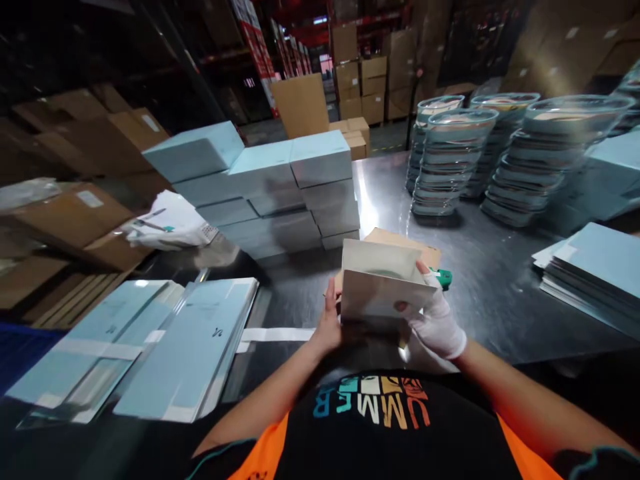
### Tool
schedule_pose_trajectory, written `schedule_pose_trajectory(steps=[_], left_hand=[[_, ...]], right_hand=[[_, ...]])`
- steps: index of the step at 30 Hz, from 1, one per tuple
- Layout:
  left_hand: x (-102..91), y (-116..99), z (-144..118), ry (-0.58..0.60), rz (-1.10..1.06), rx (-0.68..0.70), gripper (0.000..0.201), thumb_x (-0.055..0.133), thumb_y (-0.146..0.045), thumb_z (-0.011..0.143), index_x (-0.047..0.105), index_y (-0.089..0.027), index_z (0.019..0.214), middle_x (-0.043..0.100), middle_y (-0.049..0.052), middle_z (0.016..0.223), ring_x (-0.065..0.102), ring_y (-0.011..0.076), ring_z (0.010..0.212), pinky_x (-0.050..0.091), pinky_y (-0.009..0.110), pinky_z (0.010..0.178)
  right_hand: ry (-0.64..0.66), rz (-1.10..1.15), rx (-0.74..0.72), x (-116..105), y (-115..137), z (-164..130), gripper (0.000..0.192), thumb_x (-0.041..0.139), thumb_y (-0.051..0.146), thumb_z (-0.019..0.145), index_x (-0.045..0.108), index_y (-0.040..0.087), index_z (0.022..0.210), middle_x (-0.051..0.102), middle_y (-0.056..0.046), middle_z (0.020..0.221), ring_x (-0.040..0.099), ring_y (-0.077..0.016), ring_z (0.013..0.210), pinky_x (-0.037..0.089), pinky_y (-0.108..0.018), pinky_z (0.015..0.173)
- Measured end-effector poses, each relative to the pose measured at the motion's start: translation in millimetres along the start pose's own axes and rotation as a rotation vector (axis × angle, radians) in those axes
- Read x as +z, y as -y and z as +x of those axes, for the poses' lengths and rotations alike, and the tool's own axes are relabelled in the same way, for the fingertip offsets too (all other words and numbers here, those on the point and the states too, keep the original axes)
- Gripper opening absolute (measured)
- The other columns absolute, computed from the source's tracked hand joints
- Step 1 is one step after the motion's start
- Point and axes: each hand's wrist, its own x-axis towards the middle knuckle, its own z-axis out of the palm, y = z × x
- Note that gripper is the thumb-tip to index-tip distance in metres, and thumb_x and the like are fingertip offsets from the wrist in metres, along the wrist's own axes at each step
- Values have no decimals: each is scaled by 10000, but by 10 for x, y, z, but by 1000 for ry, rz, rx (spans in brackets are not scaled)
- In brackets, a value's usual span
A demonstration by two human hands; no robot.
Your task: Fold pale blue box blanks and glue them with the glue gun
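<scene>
Between my two hands a small box (pixel 385 295) stands with its top open and its pale inside showing. My left hand (pixel 330 320) is bare and closed on the box's left side; some of its fingers are hidden behind it. On the other side, my right hand (pixel 436 320) wears a white fingerless glove and grips the right wall, thumb on the near face. A piece of brown cardboard (pixel 400 241) lies just beyond the box. Close to my right fingers is a green tool (pixel 443 278), partly hidden, its kind unclear.
Pale blue closed boxes (pixel 320 160) form a stacked wall ahead. Flat blue carton sheets (pixel 193 347) lie at left, more sheets (pixel 600 267) at right. Clear-wrapped stacks (pixel 443 167) stand at the back right of the metal table (pixel 480 267). A white bag (pixel 170 223) sits at left.
</scene>
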Motion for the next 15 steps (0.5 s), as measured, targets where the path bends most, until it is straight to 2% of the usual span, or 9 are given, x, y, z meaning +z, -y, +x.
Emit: schedule_pose_trajectory(steps=[1, 3, 5, 7, 9, 12, 13, 15], left_hand=[[-20, -53, 34, -36, -12, 62, 1376, 1032, -600, 615, 263, -233, 1695, 542, 227, 1546, 610, 396, 1404, 553, 551, 1154], [-74, -196, 117, -91, -24, 190, 1102, 981, -678, 670, 494, -247, 1561, 573, 189, 1517, 624, 380, 1371, 587, 505, 1103], [-120, -350, 193, -69, -23, 291, 788, 925, -721, 736, 679, -231, 1301, 650, 144, 1381, 677, 339, 1247, 616, 437, 1025], [-129, -461, 231, -40, -3, 341, 631, 892, -716, 793, 720, -210, 1127, 693, 112, 1227, 703, 295, 1128, 618, 377, 963], [-99, -493, 225, -111, 5, 366, 656, 892, -725, 794, 707, -213, 1161, 698, 101, 1205, 708, 273, 1092, 608, 351, 946], [-51, -422, 179, -263, -53, 435, 885, 897, -802, 723, 629, -265, 1373, 673, 124, 1337, 703, 281, 1169, 597, 380, 987], [-52, -389, 167, -261, -50, 451, 919, 897, -823, 701, 631, -272, 1387, 677, 129, 1336, 697, 291, 1192, 592, 408, 1014], [-86, -348, 157, -177, 19, 423, 885, 903, -844, 664, 711, -254, 1295, 712, 126, 1230, 686, 323, 1208, 573, 479, 1073]], right_hand=[[-21, -5, -10, 85, -15, -46, 831, 763, 550, 975, 428, 331, 1704, 388, -102, 1803, 416, -351, 1647, 363, -542, 1354], [-53, 29, -8, 225, 29, -61, 690, 738, 487, 993, 541, 339, 1637, 426, -79, 1785, 372, -346, 1670, 300, -535, 1383], [-81, 88, 55, 321, 131, 10, 528, 710, 509, 999, 703, 281, 1475, 590, -116, 1655, 482, -368, 1600, 372, -547, 1345], [-116, 136, 135, 391, 226, 119, 443, 667, 544, 1006, 789, 214, 1275, 758, -147, 1395, 665, -369, 1398, 504, -557, 1239], [-165, 150, 191, 462, 265, 215, 395, 655, 519, 991, 775, 193, 1180, 804, -131, 1206, 753, -332, 1179, 596, -535, 1107], [-307, 138, 196, 555, 230, 273, 399, 700, 371, 895, 673, 222, 1264, 770, -100, 1243, 746, -267, 1125, 608, -462, 1054], [-343, 138, 177, 561, 208, 275, 459, 695, 331, 872, 628, 240, 1317, 746, -96, 1302, 735, -251, 1157, 596, -444, 1070], [-333, 125, 120, 500, 168, 284, 568, 650, 306, 894, 524, 274, 1447, 686, -106, 1421, 728, -231, 1187, 590, -430, 1078]])
